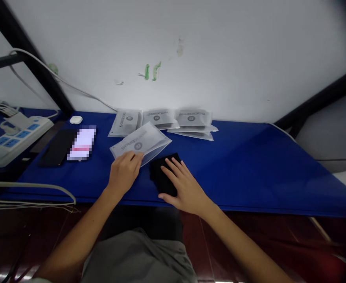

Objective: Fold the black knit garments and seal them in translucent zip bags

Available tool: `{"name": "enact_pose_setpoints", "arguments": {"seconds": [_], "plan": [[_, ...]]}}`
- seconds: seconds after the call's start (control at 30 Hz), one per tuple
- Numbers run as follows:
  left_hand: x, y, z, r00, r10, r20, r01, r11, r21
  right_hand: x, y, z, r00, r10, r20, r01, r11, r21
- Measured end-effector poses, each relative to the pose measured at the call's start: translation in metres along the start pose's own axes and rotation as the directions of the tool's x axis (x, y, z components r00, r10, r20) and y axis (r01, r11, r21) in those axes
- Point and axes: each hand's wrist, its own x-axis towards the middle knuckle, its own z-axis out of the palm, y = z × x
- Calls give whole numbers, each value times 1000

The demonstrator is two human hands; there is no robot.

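Observation:
A frosted zip bag with dark lettering and a round logo is pinched at its near edge by my left hand. The bag's right end gapes a little. To its right, a folded black cloth lies near the table's front edge. My right hand rests flat on that cloth with its fingers spread. What kind of cloth item it is, I cannot tell.
Several similar frosted bags lie along the wall. At left are a dark phone, a lit phone, a white earbud case and a power strip with cables. All sit on a blue-topped table.

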Motion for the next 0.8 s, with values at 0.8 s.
{"name": "enact_pose_setpoints", "arguments": {"seconds": [0.8], "plan": [[-12, -3, 15, 998, 50, -40, -51, 998, -22, -11, -8, -4, 989, -76, 130, 67, 995, 78]]}}
